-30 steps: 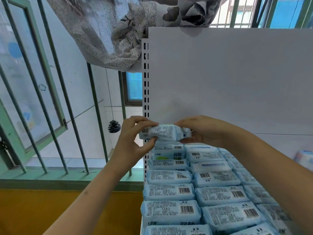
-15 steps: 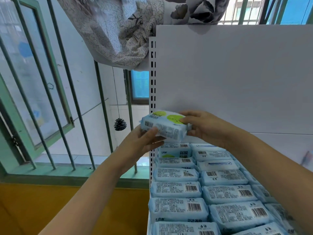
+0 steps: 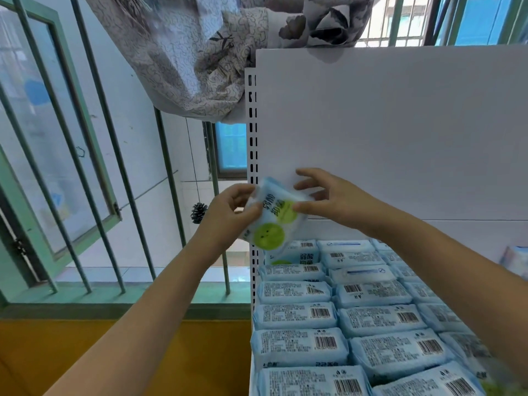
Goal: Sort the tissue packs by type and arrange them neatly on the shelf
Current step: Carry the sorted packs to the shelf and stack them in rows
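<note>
Rows of blue packs [image 3: 295, 317] lie flat on the shelf [image 3: 252, 281], barcodes up, nearest the camera. Above their far end, the left hand [image 3: 228, 214] grips a tilted pack [image 3: 273, 217] with green circles facing up, thumb across its front. The right hand [image 3: 328, 200] pinches its right edge, upper fingers spread loose. Behind stands the white back panel [image 3: 400, 124], a patterned cloth [image 3: 200, 52] draped over its top.
</note>
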